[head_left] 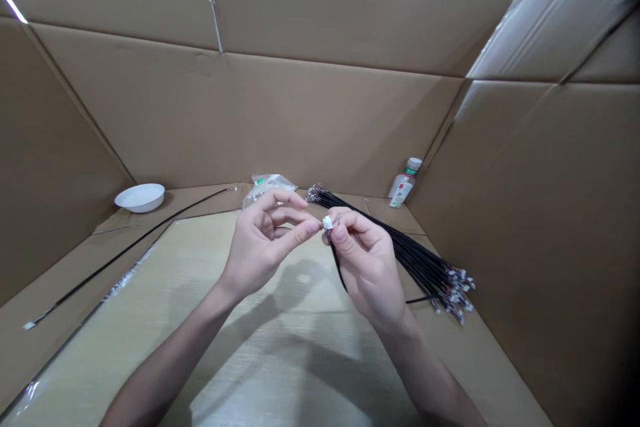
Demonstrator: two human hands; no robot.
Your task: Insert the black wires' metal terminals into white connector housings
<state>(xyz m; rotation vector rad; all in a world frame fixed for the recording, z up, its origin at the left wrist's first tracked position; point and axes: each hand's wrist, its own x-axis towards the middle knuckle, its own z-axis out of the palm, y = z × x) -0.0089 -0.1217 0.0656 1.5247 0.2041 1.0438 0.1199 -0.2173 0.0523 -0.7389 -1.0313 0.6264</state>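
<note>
White connector (328, 222) — right hand (367, 260) pinching it; left hand (263, 240), grip I can't tell (a slack pinch could drop it).

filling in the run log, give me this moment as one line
left hand: at white connector | right hand: holding black cable near connector | right: cable bundle, bottle | left: single cable, bowl

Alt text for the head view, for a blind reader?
A person's right hand holds a white connector on a black cable, the left hand close beside it. Around are a cable bundle, a single cable, a white bowl, a plastic bag and a bottle, within cardboard walls.
</note>
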